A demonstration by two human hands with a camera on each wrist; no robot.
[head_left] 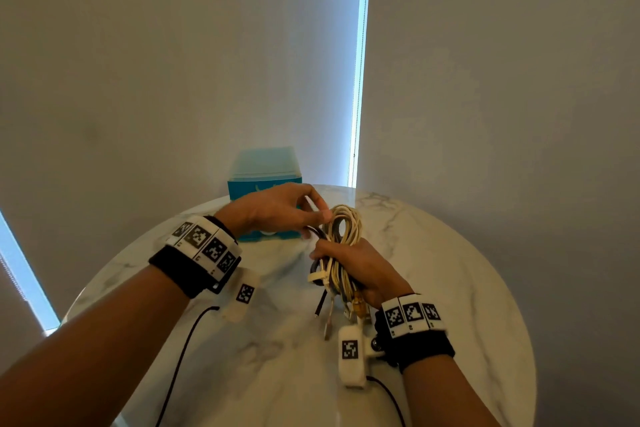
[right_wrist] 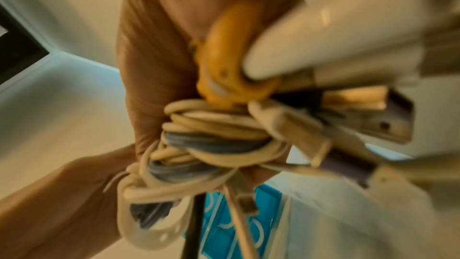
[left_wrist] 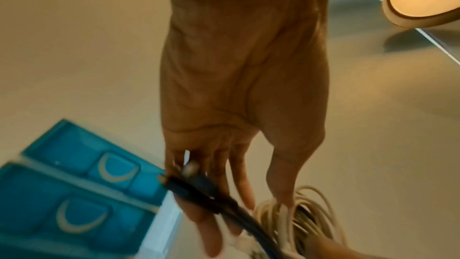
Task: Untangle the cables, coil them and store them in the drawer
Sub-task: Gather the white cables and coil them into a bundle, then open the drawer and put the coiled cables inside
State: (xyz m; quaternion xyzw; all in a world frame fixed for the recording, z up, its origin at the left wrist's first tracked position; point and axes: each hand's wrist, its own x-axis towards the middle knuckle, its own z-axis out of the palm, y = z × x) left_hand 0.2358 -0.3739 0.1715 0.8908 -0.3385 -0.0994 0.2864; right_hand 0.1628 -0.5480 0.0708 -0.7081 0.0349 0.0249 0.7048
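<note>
A tangled bundle of cream, grey and black cables (head_left: 341, 246) hangs above the marble table (head_left: 450, 270). My right hand (head_left: 332, 255) grips it round the middle, and loose plugs dangle below the fist. The right wrist view shows the wound strands (right_wrist: 211, 141) and a yellow plug (right_wrist: 231, 62) against the palm. My left hand (head_left: 317, 210) pinches strands at the top of the cream loop. In the left wrist view a black cable (left_wrist: 199, 192) with its plug lies across those fingers, and the thumb touches the cream coil (left_wrist: 303, 216).
A blue drawer unit (head_left: 265, 180) stands at the table's far edge, just behind my left hand; both of its drawer fronts (left_wrist: 74, 194) look shut. Thin black wrist-camera leads (head_left: 180, 357) trail over the near tabletop. Grey wall panels rise behind the table.
</note>
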